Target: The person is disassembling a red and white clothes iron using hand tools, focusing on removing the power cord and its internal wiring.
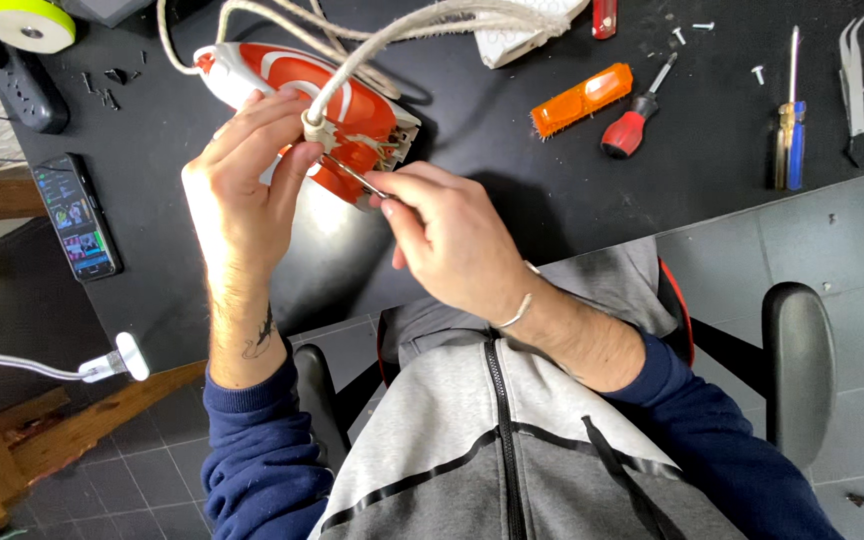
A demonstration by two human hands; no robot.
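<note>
The iron (322, 120), orange-red with white swirls, lies near the middle of the black table (512, 170), its rear end opened and raised toward the person. A pale braided cord (372, 45) enters it through a light collar and loops away to the table's far edge. The left hand (247, 190) clenches the iron's rear, thumb and fingers around the collar. The right hand (452, 240) pinches a thin metal tool (352, 175), its tip inside the opening beside the cord's entry.

The work in hand looks like freeing or fastening something small in the open rear; the next move calls for a steady iron and a fine turn or pull of the tool.

Toward the far right edge lie an orange brush (582, 98), a red screwdriver (637, 120), a blue-yellow screwdriver (790, 130), tweezers (855, 80) and loose screws (757, 73). A phone (77, 215) lies at the left edge.
</note>
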